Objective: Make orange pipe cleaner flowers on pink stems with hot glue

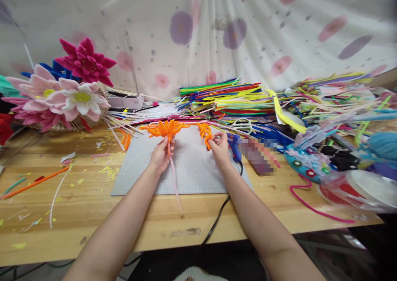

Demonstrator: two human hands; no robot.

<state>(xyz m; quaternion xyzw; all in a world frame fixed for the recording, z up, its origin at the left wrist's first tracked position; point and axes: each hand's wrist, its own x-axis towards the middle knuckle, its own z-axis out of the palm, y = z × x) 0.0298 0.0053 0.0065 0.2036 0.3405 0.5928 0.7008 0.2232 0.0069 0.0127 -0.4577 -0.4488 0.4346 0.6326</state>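
My left hand (161, 153) is closed around the base of an orange pipe-cleaner flower (167, 128). Its pale pink stem (175, 179) hangs down from the fist over the grey cutting mat (139, 175). To the right, my right hand (219, 146) pinches an orange looped pipe-cleaner piece (204, 132) at its lower end, apart from the flower. A blue glue gun (235, 147) lies just right of my right hand, its nozzle end partly hidden behind the hand.
Bundles of coloured pipe cleaners (229, 99) lie along the back, with white-handled scissors (242, 126) before them. Finished fuzzy flowers (82, 99) stand at left. A black cord (218, 219) crosses the table's front edge. At right are a blue decorated item (302, 163) and a ribbon spool (369, 188).
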